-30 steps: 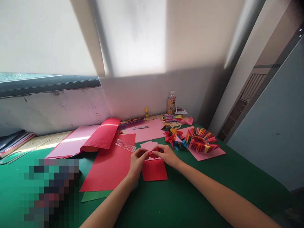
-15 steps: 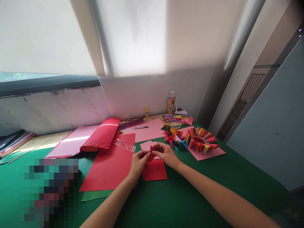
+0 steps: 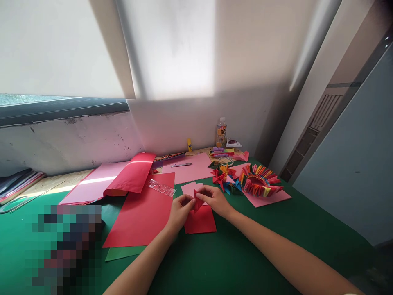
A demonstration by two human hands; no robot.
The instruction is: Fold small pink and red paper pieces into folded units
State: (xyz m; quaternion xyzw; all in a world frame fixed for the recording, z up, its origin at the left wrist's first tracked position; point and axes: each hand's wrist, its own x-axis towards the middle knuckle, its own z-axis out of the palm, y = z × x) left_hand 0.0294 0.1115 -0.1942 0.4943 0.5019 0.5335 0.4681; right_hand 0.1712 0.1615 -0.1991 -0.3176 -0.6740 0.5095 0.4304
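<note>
A small folded piece of red paper [image 3: 198, 202] is pinched between both hands, held above the table. My left hand [image 3: 181, 211] grips its left edge with thumb and forefinger. From the other side, my right hand [image 3: 214, 199] holds it with thumb and fingertips. Just below lie red paper squares [image 3: 201, 221], stacked a little unevenly. Pale pink paper squares [image 3: 189, 188] lie behind, partly covered by the hands. To the left is a large red sheet [image 3: 144, 217] with a clear ruler [image 3: 161, 188] on it.
Right of the hands stand folded-paper stars [image 3: 221, 178] and a multicoloured folded-paper ring [image 3: 260, 181] on a pink sheet. A bottle [image 3: 221, 133], a yellow glue stick [image 3: 189, 145] and a cutter knife [image 3: 181, 164] are at the back. A pixelated dark object [image 3: 70, 250] is at left.
The folded red paper has turned slightly between the fingers and more of its face shows. Both hands stay in nearly the same place.
</note>
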